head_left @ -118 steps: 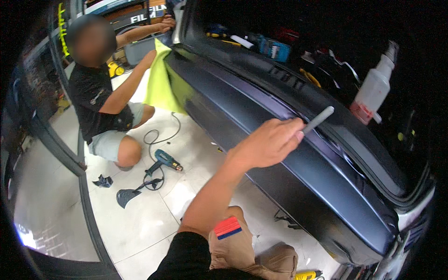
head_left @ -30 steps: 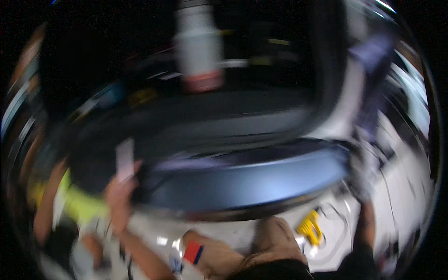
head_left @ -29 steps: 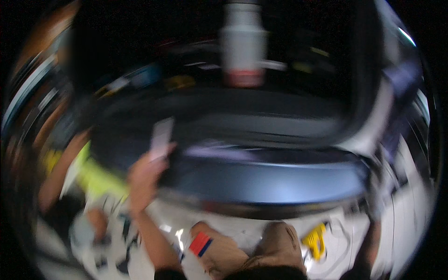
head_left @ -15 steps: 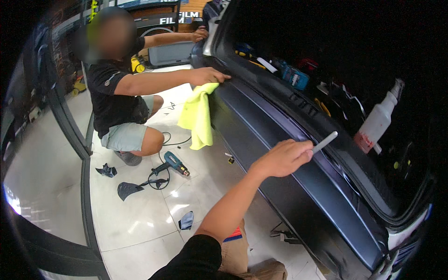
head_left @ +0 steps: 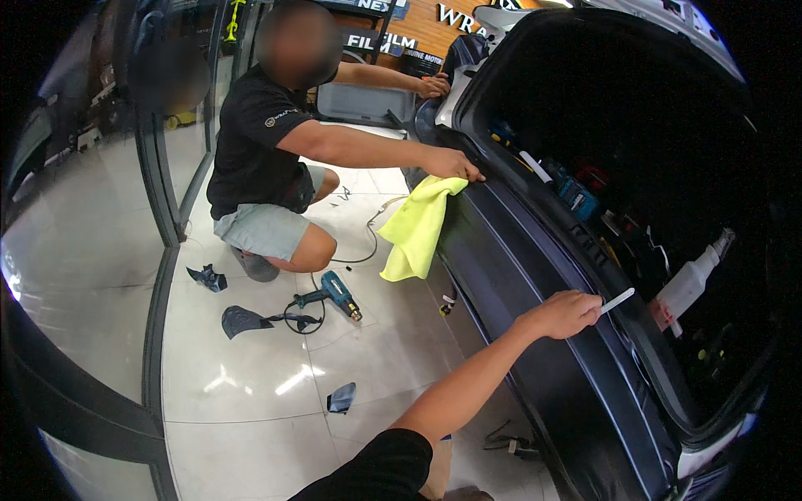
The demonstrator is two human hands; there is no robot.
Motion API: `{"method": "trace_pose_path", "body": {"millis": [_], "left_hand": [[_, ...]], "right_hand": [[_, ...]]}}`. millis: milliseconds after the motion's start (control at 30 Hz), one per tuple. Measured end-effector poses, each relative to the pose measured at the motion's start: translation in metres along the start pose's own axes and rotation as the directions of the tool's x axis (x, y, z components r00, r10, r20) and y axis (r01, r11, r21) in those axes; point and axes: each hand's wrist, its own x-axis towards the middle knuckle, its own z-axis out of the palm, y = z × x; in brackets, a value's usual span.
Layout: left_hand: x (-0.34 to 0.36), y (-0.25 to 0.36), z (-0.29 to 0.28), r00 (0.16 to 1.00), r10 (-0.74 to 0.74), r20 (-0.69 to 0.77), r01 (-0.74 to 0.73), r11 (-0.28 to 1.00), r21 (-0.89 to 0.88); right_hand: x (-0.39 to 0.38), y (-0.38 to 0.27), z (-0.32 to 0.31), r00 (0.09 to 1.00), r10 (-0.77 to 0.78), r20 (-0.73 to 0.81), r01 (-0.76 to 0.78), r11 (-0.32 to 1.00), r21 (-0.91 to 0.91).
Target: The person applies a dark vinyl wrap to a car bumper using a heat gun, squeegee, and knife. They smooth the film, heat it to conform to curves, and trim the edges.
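My left hand [head_left: 561,316] is closed round a slim white pen-like tool [head_left: 619,301], whose end sticks out to the right past my fingers. The hand is over the dark satin rear sill [head_left: 535,259] of a car with its boot open. Whether the hand or tool touches the panel, I cannot tell. My right hand is out of view. Farther along the sill, a crouching co-worker's hand [head_left: 451,162] presses at the panel edge, with a yellow-green cloth [head_left: 423,225] hanging beneath it. The co-worker's other hand [head_left: 433,85] rests at the car's far corner.
A spray bottle [head_left: 687,288] with reddish liquid leans inside the boot, near blue tools [head_left: 576,199]. On the tiled floor lie a teal heat gun [head_left: 338,294] with its cable and dark film scraps [head_left: 242,321]. A glass partition [head_left: 83,275] stands at left.
The view has swung, so the scene sits farther right and lower. My left hand, still holding the white tool, is somewhat closer to the spray bottle. The co-worker's hands stay at the same places on the car.
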Motion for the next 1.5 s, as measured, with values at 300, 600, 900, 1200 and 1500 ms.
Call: {"method": "trace_pose_path", "body": {"millis": [300,600,900,1200,1500], "left_hand": [[0.016,0.003,0.018,0.994,-0.023,0.105,0.020,0.999,0.025],[0.017,0.059,0.045,0.959,0.183,0.217,-0.074,0.900,-0.430],[0.065,0.165,0.253,0.200,0.643,0.740,-0.445,0.732,-0.516],[0.084,0.196,0.323,-0.050,0.625,0.779,-0.524,0.648,-0.553],[0.087,0.189,0.329,-0.211,0.613,0.761,-0.697,0.452,-0.557]], "right_hand": [[-0.019,0.100,0.017,0.995,0.099,-0.028,-0.088,0.961,0.263],[0.022,-0.040,0.007,0.991,0.116,0.060,-0.124,0.981,0.150],[0.008,-0.030,-0.029,0.979,-0.115,0.171,0.134,0.985,-0.105],[0.033,-0.006,-0.055,0.772,-0.113,0.625,0.213,0.973,-0.088],[0.064,0.020,-0.042,0.707,-0.322,0.630,0.166,0.941,0.294]]}}
